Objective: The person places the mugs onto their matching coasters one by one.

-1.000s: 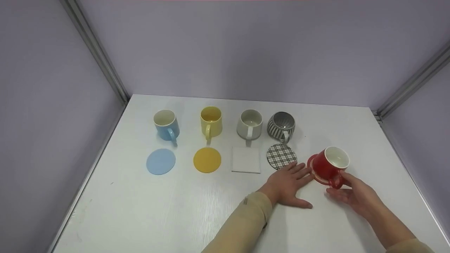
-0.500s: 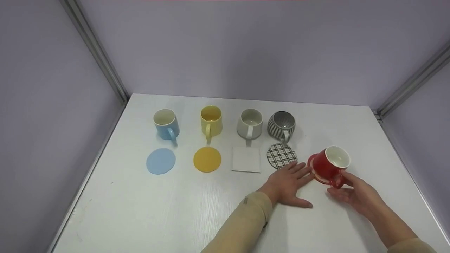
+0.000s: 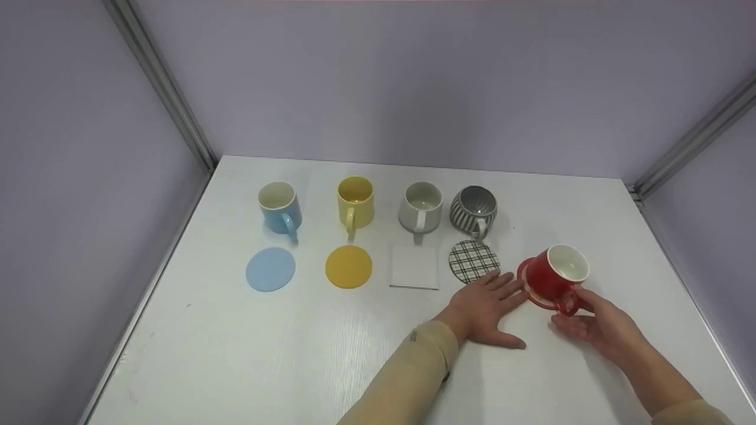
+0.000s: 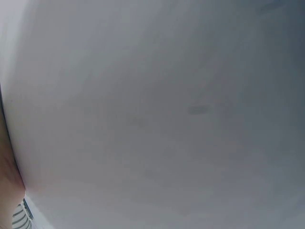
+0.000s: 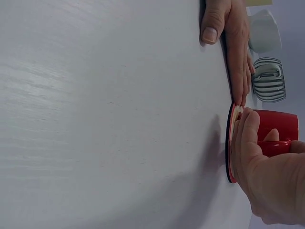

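A red mug (image 3: 544, 276) with a white inside stands on a round red coaster (image 3: 523, 273) at the table's right side. My right hand (image 3: 611, 333) holds the mug's handle, as the right wrist view also shows. The mug hides most of the coaster. My left hand (image 3: 485, 310) lies flat with its fingers spread. Its fingertips touch the red coaster's left edge and reach the near edge of a round black-and-white checked coaster (image 3: 472, 260). Mostly bare surface fills the left wrist view.
Along the back stand a blue mug (image 3: 277, 215), a yellow mug (image 3: 361, 215), a white mug (image 3: 410, 218) and a striped mug (image 3: 463, 217). In front lie blue (image 3: 270, 270), yellow (image 3: 348, 267) and square white (image 3: 413, 267) coasters. Walls enclose the white table (image 3: 236, 354).
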### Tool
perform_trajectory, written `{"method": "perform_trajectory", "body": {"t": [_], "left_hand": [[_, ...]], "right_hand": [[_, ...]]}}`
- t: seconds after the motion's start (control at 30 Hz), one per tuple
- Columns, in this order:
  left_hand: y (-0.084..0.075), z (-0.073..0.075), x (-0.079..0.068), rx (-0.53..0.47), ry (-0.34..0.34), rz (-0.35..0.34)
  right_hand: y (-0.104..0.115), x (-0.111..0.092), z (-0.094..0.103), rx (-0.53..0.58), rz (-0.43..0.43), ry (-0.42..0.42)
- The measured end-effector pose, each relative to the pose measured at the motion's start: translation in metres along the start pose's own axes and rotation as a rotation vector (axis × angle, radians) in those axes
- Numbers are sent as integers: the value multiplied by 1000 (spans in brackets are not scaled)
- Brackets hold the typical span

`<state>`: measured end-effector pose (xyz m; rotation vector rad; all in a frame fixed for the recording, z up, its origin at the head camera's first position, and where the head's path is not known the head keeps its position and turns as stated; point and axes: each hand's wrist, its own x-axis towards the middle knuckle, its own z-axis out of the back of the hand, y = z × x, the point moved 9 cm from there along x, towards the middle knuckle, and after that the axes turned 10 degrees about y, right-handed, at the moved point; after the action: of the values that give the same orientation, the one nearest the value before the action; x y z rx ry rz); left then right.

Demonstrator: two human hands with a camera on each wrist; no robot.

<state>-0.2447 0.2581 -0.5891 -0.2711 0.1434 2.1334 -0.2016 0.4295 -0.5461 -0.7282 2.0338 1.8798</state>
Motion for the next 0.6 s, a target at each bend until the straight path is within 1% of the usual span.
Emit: {"method": "perform_trajectory", "body": {"t": [0.1, 0.4, 0.6], "left_hand": [[1, -1, 1, 1, -3, 1], [-4, -4, 2, -28, -6, -11], [-1, -3, 2, -17, 5, -10]], "right_hand": [[-1, 1, 0, 7, -5, 0], [-6, -3, 3, 28, -20, 1], [-3, -1, 0, 42, -7, 13]]}}
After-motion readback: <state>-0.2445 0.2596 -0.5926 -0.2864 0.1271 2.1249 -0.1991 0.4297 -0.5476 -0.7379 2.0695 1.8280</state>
